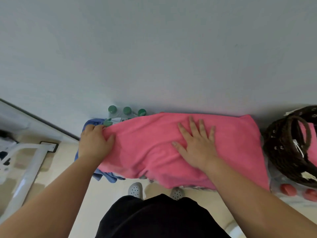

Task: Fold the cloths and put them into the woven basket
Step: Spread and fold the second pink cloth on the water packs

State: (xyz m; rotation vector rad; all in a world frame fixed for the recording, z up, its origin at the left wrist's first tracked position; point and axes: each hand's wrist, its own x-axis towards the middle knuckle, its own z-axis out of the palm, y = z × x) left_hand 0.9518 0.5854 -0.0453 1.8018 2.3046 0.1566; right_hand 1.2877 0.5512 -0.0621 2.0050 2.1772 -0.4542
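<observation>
Pink terry cloth (145,143) lies spread flat in front of the person, with its long axis running left to right across the body. What carries it is hidden underneath, so I can't say if it's a tabletop.

Left grip (95,143), a bare hand, is at the cloth's left short end. The fingers are curled over the edge with the thumb on top, pinching the fabric. Right grip (197,148) is right of the cloth's middle, palm down with fingers spread and straight. It presses the cloth and holds nothing.

The fold probably goes from the left end over towards the right hand, which acts as the anchor, so the left grip is the mover.

Dark brown woven basket with looped handle (277,152) sits just beside the cloth's right edge. It is nearer the right grip and well apart from the left. Something pink (312,134) is already inside, likely another cloth.

Crumpled blue cloth (106,176) pokes out under the pink one's left end, not yet folded. Green-capped clear bottles (127,110) stand behind the left grip, close enough that a lifted edge could catch them.
</observation>
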